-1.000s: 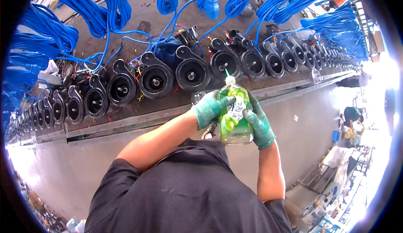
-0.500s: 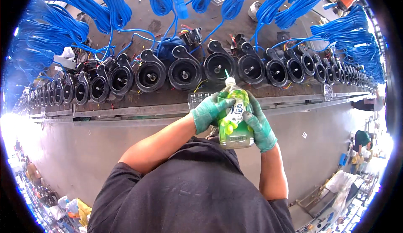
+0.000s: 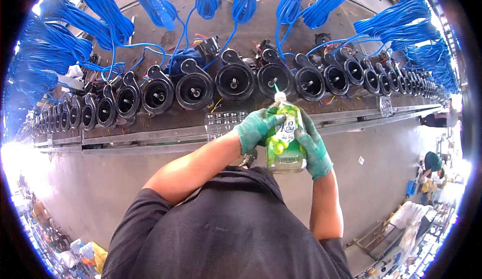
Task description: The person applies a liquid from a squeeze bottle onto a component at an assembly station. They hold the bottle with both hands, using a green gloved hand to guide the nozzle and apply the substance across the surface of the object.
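Both my hands wear green gloves and grip one clear plastic bottle (image 3: 287, 151) with a green fruit-print label. My left hand (image 3: 257, 129) wraps its left side; my right hand (image 3: 314, 147) is closed round its right side. A thin green nozzle (image 3: 276, 88) rises from the white cap. Its tip is at the round opening of a black motor housing (image 3: 274, 80), close to the metal shaft in the middle; whether they touch, I cannot tell. Beside it on the left stands another black housing (image 3: 234, 82) with a similar shaft.
A long row of black housings runs along the bench edge (image 3: 175, 132). Bundles of blue cable (image 3: 246, 0) hang behind it, with leads to the housings. A clear plastic tray (image 3: 225, 120) lies left of my hands. At far right is another person (image 3: 433, 166).
The housings and cables have shifted left in the view. The bottle's nozzle is now at the housing one place further right; both hands still hold the bottle.
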`<state>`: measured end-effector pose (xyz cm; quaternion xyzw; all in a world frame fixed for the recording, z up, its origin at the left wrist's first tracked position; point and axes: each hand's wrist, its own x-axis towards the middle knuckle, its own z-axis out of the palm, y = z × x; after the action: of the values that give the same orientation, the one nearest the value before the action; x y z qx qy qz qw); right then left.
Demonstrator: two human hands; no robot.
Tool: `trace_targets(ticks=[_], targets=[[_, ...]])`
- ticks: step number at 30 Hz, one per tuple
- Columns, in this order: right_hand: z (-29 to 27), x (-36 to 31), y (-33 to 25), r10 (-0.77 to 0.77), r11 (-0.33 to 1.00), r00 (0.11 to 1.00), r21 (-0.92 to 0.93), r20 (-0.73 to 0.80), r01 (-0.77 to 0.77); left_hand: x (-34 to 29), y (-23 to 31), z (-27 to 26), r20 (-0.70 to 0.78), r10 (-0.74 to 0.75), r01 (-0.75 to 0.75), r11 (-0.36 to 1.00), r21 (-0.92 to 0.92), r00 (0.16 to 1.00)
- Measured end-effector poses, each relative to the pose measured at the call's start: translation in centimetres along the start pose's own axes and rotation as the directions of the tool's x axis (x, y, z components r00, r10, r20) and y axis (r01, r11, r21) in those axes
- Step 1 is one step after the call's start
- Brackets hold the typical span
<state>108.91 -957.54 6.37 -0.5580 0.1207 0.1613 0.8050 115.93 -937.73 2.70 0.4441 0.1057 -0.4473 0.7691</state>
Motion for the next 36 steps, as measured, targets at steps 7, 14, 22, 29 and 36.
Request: trace_targets(ticks=[7, 14, 22, 29, 36], targets=[[-1.8, 0.7, -0.5, 0.045, 0.999, 0.998, 0.020, 0.039, -0.045, 0.6, -0.5, 0.9, -0.045, 0.026, -0.028, 0.999, -0.042, 0.999], [-4.0, -0.1, -0.6, 0.011, 0.999, 0.997, 0.029, 0.077, -0.013, 0.9, -1.0, 3.2, -0.064, 0.071, -0.072, 0.997, -0.002, 0.995], [-6.9, -2.3, -1.5, -0.093, 0.995, 0.993, -0.052, -0.070, 0.090, 4.9, -1.4, 6.3, 0.005, -0.001, 0.000, 0.994, 0.107, 1.000], [-7.0, -2.1, -2.2, 0.001, 1.000, 0.985, -0.013, -0.174, -0.003, 6.7, -1.0, 6.1, 0.053, -0.095, 0.087, 0.988, 0.130, 0.994], [-6.0, -1.7, -3.3, 0.025, 0.999, 0.977, -0.032, -0.211, -0.032, 7.1, -0.1, 5.9, 0.080, -0.122, 0.113, 0.988, 0.106, 0.989]])
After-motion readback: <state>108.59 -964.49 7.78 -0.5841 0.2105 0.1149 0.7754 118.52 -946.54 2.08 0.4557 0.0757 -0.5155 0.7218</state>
